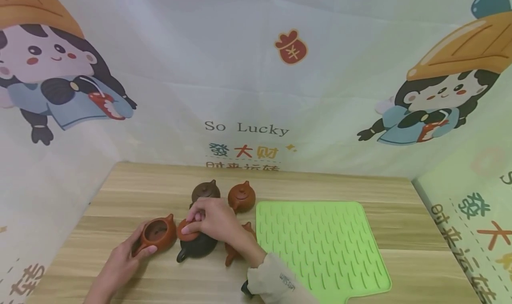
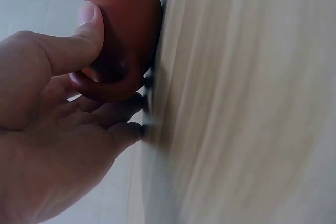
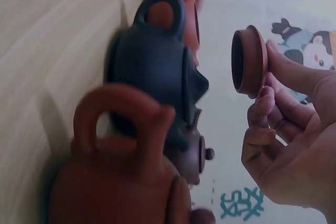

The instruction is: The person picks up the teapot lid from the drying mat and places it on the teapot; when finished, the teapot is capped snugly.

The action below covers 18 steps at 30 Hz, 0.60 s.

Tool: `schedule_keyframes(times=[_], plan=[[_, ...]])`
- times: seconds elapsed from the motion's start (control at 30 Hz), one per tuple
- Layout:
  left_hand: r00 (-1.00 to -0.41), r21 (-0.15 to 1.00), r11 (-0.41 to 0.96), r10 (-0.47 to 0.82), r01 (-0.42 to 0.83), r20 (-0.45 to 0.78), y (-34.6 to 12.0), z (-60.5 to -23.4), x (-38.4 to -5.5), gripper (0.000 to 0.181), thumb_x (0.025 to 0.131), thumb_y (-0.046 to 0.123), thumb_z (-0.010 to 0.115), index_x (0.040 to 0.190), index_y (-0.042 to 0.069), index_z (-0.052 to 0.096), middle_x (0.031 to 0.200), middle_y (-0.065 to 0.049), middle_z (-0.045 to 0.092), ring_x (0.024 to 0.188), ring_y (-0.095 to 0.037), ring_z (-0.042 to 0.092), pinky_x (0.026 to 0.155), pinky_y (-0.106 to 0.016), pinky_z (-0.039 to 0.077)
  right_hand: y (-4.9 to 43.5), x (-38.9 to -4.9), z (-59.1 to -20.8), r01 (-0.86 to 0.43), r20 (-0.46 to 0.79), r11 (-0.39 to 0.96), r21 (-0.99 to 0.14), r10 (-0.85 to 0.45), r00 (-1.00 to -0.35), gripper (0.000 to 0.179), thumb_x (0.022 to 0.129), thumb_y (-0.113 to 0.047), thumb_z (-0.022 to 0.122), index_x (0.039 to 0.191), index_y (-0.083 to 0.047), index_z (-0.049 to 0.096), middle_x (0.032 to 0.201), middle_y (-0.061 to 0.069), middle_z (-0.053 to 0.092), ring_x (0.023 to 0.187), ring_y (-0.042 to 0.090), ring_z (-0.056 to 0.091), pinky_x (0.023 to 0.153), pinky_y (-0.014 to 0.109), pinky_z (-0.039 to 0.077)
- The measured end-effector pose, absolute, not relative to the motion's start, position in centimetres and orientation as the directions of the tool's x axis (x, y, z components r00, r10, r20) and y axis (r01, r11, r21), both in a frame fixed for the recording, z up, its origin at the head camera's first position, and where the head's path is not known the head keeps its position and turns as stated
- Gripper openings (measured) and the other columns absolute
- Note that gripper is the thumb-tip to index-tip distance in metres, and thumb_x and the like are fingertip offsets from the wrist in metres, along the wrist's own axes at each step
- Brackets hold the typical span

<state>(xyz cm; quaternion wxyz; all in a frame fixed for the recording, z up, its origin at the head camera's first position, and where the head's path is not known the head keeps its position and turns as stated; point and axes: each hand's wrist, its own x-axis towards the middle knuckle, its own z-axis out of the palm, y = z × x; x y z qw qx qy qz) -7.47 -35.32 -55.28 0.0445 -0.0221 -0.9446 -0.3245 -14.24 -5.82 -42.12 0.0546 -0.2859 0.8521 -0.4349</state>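
On the left of the table, my left hand [image 1: 120,262] holds a lidless reddish-brown clay teapot [image 1: 169,237], its opening facing up. In the left wrist view the thumb presses the teapot's body [image 2: 131,19] beside the looped handle, while the other fingers pass behind it, partly hidden. My right hand [image 1: 218,219] pinches a reddish-brown teapot lid [image 1: 188,230] between thumb and fingers. Seen from the right wrist, that lid [image 3: 257,61] is clear of the pots, hollow underside showing. Below it stands a black teapot [image 1: 204,247], its own lid on.
Behind the right hand stand a dark brown teapot [image 1: 205,189] and a reddish-brown one [image 1: 244,197]. Another reddish-brown teapot [image 1: 233,253] is partly hidden under the right forearm. A green ridged mat [image 1: 320,246] lies to the right. Printed cloth [image 1: 248,95] hangs behind the table.
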Motion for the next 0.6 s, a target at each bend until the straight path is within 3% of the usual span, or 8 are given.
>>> schedule_keyframes(times=[0.07, 0.13, 0.17, 0.33, 0.4, 0.53, 0.6], plan=[[-0.994, 0.616, 0.783, 0.028, 0.087, 0.104, -35.5, -55.7, -7.7, 0.082, 0.102, 0.03, 0.08, 0.17, 0.008, 0.04, 0.148, -0.043, 0.056, 0.131, -0.066, 0.057, 0.1, -0.071, 0.053, -6.4, -14.3, -42.3, -0.455, 0.17, 0.474, -0.754, -0.528, -0.832, 0.02, 0.084, -0.023, 0.099, 0.09, -0.013, 0.082, 0.074, -0.013, 0.06, 0.065, -0.007, 0.046, 0.062, 0.01, 0.04], [-0.993, 0.609, 0.787, 0.032, 0.094, 0.111, -35.4, -55.4, -7.7, 0.082, 0.102, 0.03, 0.081, 0.169, 0.009, 0.04, 0.145, -0.044, 0.058, 0.128, -0.067, 0.059, 0.097, -0.07, 0.054, -7.1, -14.3, -42.5, -0.459, 0.176, 0.488, -0.742, -0.519, -0.836, 0.02, 0.084, -0.024, 0.098, 0.091, -0.013, 0.083, 0.076, -0.012, 0.062, 0.066, -0.007, 0.047, 0.062, 0.01, 0.041], [-0.992, 0.599, 0.796, 0.018, 0.088, 0.121, -35.2, -55.2, -7.6, 0.081, 0.1, 0.03, 0.082, 0.169, 0.01, 0.043, 0.143, -0.042, 0.06, 0.126, -0.065, 0.062, 0.094, -0.063, 0.057, -7.4, -14.3, -42.5, -0.458, 0.174, 0.496, -0.738, -0.515, -0.839, 0.02, 0.085, -0.024, 0.098, 0.091, -0.013, 0.083, 0.076, -0.011, 0.062, 0.066, -0.008, 0.047, 0.062, 0.01, 0.042], [-0.998, 0.643, 0.764, 0.034, 0.06, 0.053, -34.3, -52.8, -7.2, 0.08, 0.104, 0.024, 0.078, 0.166, -0.006, 0.037, 0.147, -0.048, 0.051, 0.131, -0.07, 0.055, 0.102, -0.074, 0.051, -9.4, -14.4, -42.4, -0.43, 0.145, 0.55, -0.716, -0.485, -0.862, 0.02, 0.086, -0.03, 0.097, 0.091, -0.018, 0.083, 0.078, -0.014, 0.064, 0.07, -0.009, 0.049, 0.063, 0.01, 0.041], [-0.999, 0.621, 0.782, 0.034, 0.053, 0.042, -34.4, -52.8, -7.2, 0.08, 0.105, 0.026, 0.076, 0.166, -0.007, 0.036, 0.148, -0.047, 0.051, 0.133, -0.069, 0.055, 0.103, -0.076, 0.05, -10.4, -14.4, -42.3, -0.421, 0.133, 0.587, -0.691, -0.47, -0.873, 0.021, 0.086, -0.035, 0.097, 0.09, -0.021, 0.082, 0.079, -0.016, 0.063, 0.072, -0.009, 0.049, 0.064, 0.011, 0.041], [-0.998, 0.605, 0.794, 0.039, 0.062, 0.05, -35.1, -54.3, -7.5, 0.083, 0.105, 0.03, 0.076, 0.169, -0.002, 0.035, 0.148, -0.047, 0.051, 0.132, -0.07, 0.054, 0.101, -0.076, 0.051, -12.2, -14.3, -42.2, -0.407, 0.113, 0.663, -0.628, -0.44, -0.891, 0.022, 0.085, -0.043, 0.096, 0.088, -0.028, 0.081, 0.08, -0.021, 0.06, 0.073, -0.01, 0.051, 0.065, 0.014, 0.039], [-0.997, 0.591, 0.803, 0.038, 0.071, 0.068, -35.3, -54.9, -7.6, 0.084, 0.104, 0.033, 0.077, 0.168, -0.002, 0.036, 0.147, -0.046, 0.054, 0.131, -0.068, 0.056, 0.099, -0.068, 0.055, -12.9, -14.3, -42.3, -0.399, 0.102, 0.683, -0.612, -0.433, -0.896, 0.022, 0.085, -0.044, 0.096, 0.088, -0.029, 0.081, 0.08, -0.021, 0.06, 0.074, -0.01, 0.051, 0.066, 0.015, 0.039]])
